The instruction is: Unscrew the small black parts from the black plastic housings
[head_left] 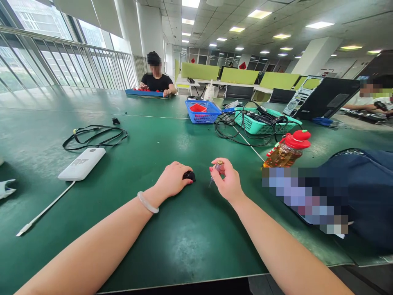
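From my remote post, I have my left hand (174,179) closed around a small black part (189,176) at the green table (187,246), thumb and fingertips on its near and far sides, while my right hand (229,180), just across a gap, pinches a slim tool (219,165) with its thin shaft angled down toward the tabletop. The hands are apart, and the black part sits between them, in the left one's grip; whether the shaft's tip touches the table, I cannot tell. A pale bangle (147,202) circles my left wrist. Left of that hand lies a white power bank (84,164) with a white cable (50,208) running from its near end, and just beyond it loops a black cord (95,137). Ahead of my hands stand a blue basket (202,114) holding a red tray (198,108) and, farther right, a green basket (253,125) heaped with black cables (260,114). A red-capped bottle (284,153) of amber liquid stands beyond my right hand, off to its right, near a dark blue bag (362,196). Across the table, a person in black (157,82) sits behind a blue tray (146,94).
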The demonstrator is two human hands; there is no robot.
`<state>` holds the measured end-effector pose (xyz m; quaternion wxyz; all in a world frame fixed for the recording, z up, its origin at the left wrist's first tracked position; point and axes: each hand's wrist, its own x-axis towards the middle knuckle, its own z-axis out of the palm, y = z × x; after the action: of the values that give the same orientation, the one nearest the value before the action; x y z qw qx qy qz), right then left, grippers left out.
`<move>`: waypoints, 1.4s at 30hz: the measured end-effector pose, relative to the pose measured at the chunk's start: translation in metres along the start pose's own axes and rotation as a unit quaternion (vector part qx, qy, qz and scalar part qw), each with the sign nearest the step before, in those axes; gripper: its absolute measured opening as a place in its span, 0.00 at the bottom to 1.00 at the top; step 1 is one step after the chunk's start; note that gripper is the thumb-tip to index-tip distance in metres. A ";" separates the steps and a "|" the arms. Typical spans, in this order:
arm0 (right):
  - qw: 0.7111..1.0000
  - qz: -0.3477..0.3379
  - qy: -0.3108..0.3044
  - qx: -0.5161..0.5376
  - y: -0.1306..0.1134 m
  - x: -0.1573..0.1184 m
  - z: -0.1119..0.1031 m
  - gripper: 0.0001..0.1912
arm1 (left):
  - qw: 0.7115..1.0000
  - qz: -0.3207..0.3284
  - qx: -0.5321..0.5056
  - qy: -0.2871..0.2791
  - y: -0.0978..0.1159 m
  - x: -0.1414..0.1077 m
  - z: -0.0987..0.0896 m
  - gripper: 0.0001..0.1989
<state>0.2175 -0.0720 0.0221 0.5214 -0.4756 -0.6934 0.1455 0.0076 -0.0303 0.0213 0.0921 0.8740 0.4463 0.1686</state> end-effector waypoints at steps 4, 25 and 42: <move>1.000 -0.009 -0.014 0.000 -0.007 -0.003 0.000 0.08 | 0.999 -0.002 -0.037 0.023 -0.013 -0.004 0.004 0.25; 0.990 -0.111 -0.076 0.040 -0.026 -0.015 0.005 0.08 | 0.996 -0.051 -0.072 0.019 -0.021 -0.002 0.015 0.18; 0.894 -0.346 -0.262 -0.114 -0.034 -0.021 0.017 0.03 | 0.997 -0.052 -0.058 0.026 -0.021 -0.002 0.017 0.15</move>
<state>0.1857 -0.1010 0.0266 0.2802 -0.2065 -0.9375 -0.0050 -0.0029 -0.0200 -0.0012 0.1398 0.8380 0.4828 0.2124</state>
